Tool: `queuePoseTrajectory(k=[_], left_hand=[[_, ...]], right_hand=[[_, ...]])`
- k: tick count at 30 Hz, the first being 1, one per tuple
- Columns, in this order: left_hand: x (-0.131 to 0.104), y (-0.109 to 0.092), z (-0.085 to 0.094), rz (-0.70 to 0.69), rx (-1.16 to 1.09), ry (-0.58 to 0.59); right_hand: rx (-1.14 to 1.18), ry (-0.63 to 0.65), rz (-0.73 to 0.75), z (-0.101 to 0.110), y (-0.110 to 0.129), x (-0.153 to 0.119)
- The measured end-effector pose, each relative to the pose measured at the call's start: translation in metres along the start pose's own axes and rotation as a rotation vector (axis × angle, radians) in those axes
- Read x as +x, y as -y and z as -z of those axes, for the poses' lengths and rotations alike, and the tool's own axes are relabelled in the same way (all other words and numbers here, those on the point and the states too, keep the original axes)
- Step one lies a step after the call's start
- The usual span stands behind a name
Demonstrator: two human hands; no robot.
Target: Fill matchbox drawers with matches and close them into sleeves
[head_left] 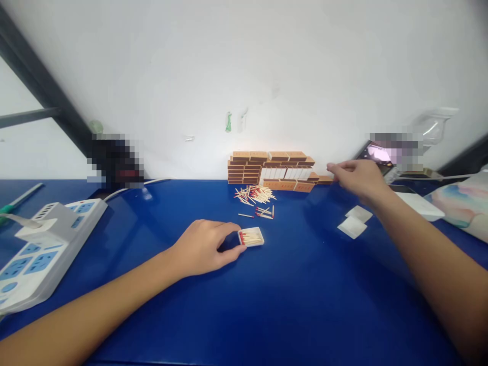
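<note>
At lower centre of the frame, on the blue desk (267, 305), the left hand (204, 249) is laid flat, its fingers closed lightly against the short end of an open white matchbox tray (252, 237). The tray is seen half filled with red-tipped matches and is judged very light, thin-walled and easily crushed or tipped; a hold by the two long sides is thought safest. At left of the frame, a white power strip (41, 244) is set near the desk's edge. At right of centre, two empty white trays (355, 222) lie just beside each other. Beyond the filled tray, loose matches (256, 199) are scattered in a heap; they are judged light, brittle and prone to rolling. Further back, at the wall, a stack of brown matchbox sleeves (271, 172) is ranged in rows. At its right end the right hand (358, 179) is held out, fingertips pinched on a brown sleeve (326, 179), a stiff but crushable card shell. Open desk is left across the foreground and between the two arms; the far edge is closed by the wall.
</note>
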State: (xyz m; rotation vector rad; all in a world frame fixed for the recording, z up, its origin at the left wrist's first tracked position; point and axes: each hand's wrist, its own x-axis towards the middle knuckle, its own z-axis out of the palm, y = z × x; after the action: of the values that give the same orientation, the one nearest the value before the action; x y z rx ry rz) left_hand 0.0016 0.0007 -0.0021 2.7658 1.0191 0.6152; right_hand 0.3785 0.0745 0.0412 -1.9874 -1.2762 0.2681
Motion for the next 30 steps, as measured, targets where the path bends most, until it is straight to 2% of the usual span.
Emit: queuePoseTrajectory(k=[6,12,18,24,30], left_hand=[[0.001,0.004,0.000,0.031,-0.004,0.010],[0.000,0.009,-0.003,0.050,-0.020,-0.059],[0.002,0.007,-0.001,0.036,-0.042,-0.121],[0.001,0.007,0.000,0.051,-0.025,-0.133],[0.000,0.006,0.000,0.043,-0.032,-0.106]], right_hand=[[0.082,0.139,-0.181,-0.014,-0.005,-0.002],[0.202,0.142,-0.193,-0.022,-0.013,0.006],[0.233,0.085,-0.191,-0.031,-0.016,0.008],[0.185,0.009,-0.144,-0.013,-0.004,0.000],[0.081,0.166,-0.133,0.009,0.000,-0.004]])
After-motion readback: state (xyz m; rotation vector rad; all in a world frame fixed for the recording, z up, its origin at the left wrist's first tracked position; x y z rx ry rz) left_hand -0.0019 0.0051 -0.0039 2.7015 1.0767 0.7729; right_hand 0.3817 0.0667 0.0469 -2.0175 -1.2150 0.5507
